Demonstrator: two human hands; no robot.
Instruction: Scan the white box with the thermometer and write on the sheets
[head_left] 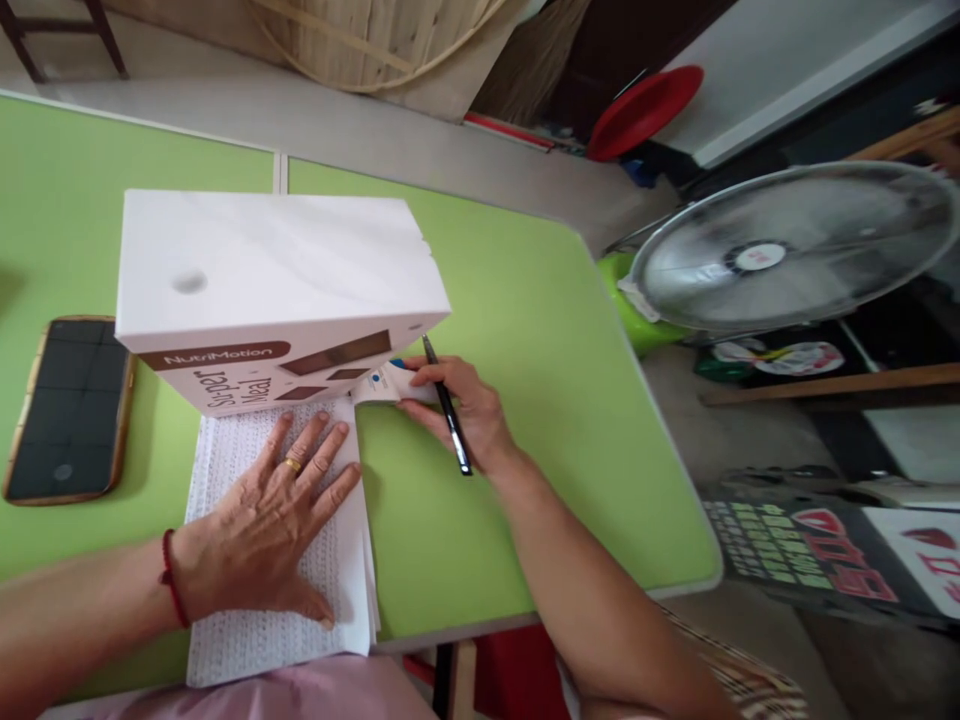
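Status: top sheet of the paper stack [337, 560] carries dense rows of small marks, running down toward the near edge, so I'd judge the visible part mostly filled. Text too small to read. What's left can't be told: the far end is hidden by the box [277, 270], the middle by a palm, and the sheets underneath show only at their edges. No stroke under way; the pen [448, 412] is off the page.

Grip: left hand [259, 525] lies flat on the top sheet, fingers spread, holding nothing. Right hand [472, 405] has the pen against its fingers, tip pointing away from the wearer, and looks to be pinching a small white item [377, 385] with blue print. Can't tell what that is; its other end meets the box's lower corner.

Layout: paper under left palm, just left of right hand. Box stands upright beyond the left fingertips. Phone [71, 410] lies left of the paper, apart from both hands, on the green table [577, 410].
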